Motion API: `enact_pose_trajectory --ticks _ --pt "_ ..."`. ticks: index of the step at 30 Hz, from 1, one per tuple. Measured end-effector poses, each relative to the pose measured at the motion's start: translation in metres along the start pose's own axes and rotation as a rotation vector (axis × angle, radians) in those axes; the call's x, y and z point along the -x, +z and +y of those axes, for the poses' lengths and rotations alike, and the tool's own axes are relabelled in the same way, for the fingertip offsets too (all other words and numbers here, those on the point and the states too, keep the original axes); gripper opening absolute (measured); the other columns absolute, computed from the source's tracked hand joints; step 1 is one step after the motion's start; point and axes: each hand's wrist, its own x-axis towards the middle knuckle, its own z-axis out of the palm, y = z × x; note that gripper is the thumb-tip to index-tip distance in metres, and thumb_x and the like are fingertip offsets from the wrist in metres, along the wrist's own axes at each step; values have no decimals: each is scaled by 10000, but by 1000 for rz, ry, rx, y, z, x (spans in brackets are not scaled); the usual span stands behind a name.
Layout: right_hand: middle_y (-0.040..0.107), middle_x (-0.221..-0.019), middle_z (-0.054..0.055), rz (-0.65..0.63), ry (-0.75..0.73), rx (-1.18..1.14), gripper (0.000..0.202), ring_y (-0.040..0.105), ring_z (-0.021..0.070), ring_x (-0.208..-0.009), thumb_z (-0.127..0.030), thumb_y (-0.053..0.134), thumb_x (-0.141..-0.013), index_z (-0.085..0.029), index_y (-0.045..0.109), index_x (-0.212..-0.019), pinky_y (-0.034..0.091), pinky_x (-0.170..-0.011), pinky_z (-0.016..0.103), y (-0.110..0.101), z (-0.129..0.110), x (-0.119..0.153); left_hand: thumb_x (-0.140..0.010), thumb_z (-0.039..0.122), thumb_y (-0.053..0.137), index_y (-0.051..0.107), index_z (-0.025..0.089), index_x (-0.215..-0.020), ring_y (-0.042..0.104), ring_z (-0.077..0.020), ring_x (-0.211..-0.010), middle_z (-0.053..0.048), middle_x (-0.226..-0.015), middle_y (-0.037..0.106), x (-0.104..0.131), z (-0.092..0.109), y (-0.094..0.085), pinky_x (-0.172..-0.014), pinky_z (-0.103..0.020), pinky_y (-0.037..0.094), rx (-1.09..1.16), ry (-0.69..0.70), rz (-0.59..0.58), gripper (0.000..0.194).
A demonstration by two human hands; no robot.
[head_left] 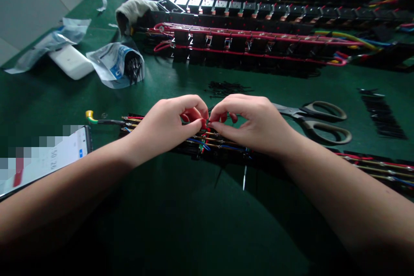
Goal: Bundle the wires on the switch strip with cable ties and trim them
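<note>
A long black strip [223, 143] with red, blue and brass-coloured wires lies across the table under both hands. My left hand [168, 123] is closed in a pinch above its middle. My right hand [254, 120] pinches right beside it, the fingertips of the two almost meeting. Between them shows a thin black cable tie [208, 122], mostly hidden by the fingers. Tie ends [245, 177] stick out from the strip's near side. Just beyond the hands lies a pile of loose black cable ties [226, 89].
Scissors [318, 123] lie right of my right hand, near a row of cable ties [383, 114]. At left are a phone [69, 151], an open bag of ties [111, 67], a white box [73, 61] and a glove [137, 8]. Several wired black assemblies [255, 43] fill the back.
</note>
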Motion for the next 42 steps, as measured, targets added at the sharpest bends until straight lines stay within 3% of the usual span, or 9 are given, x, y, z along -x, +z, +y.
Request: enact_pose_trajectory --ticks 9,16,27,42 --pt "738 -847 33 5 16 26 149 641 133 -748 -156 594 -862 -154 738 -902 483 -708 257 2 2 0 -801 196 615 657 193 -869 643 -121 -761 9 -851 683 0 1 0 -689 -228 502 -3 2 5 80" --pt "719 -855 52 11 -12 81 142 622 136 -748 -176 582 -880 -134 717 -893 454 -690 252 3 1 1 -829 229 620 664 187 -989 663 -120 -773 5 -859 703 -2 -1 1 -684 -218 514 59 15 -53 171" --pt "703 -843 60 -7 -10 102 152 609 147 -745 -194 571 -890 -123 705 -882 442 -683 262 4 1 2 -825 279 648 713 184 -850 641 -110 -696 24 -761 710 -4 -1 1 -626 -214 481 -40 -17 -44 118" --pt "671 -864 58 -71 -13 99 108 577 145 -748 -166 541 -886 -130 642 -873 411 -685 268 5 2 2 -789 191 622 663 204 -825 620 -93 -718 64 -762 668 -3 1 -1 -655 -201 475 2 -28 -130 56"
